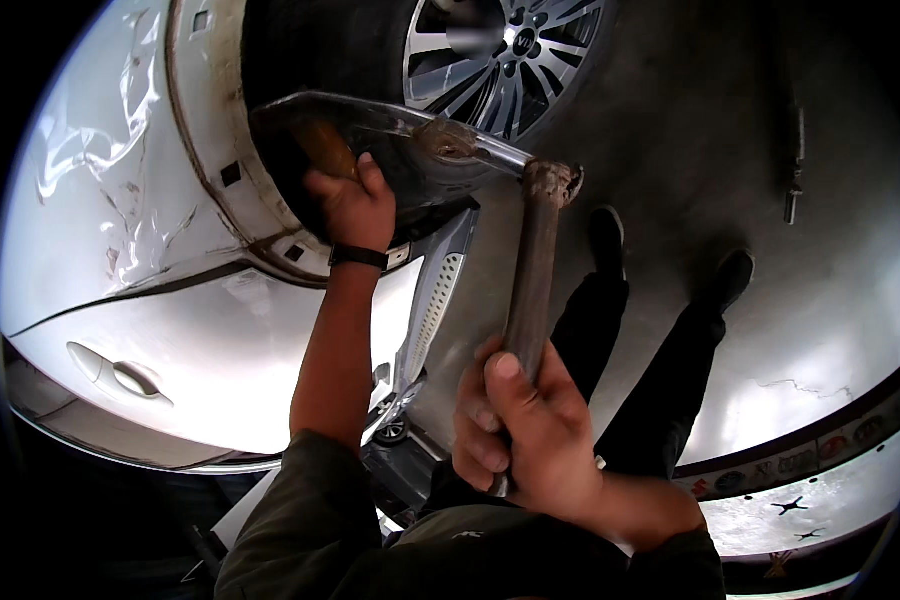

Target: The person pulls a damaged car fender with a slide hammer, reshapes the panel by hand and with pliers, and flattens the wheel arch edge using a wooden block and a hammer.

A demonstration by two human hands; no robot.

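My right hand (pixel 530 425) is closed around the handle of a hammer (pixel 532 265), held up in front of my body. Its long, narrow metal head reaches left toward the wheel arch of a white car. My left hand (pixel 358 212), with a dark band at the wrist, is inside the arch, gripping a tool with a yellow-brown handle (pixel 325 148). The far end of that tool is hidden or lost in shadow. Beside my left hand is the bare arch edge (pixel 208 130), and the dented, creased white body panel (pixel 110 160) curves away to the left.
A tyre with a silver multi-spoke wheel (pixel 525 45) stands at the top. Below the arch is the car door with its handle (pixel 130 378). A thin metal bar (pixel 794 165) lies on the grey floor at right. A light board with dark marks (pixel 810 505) is at lower right.
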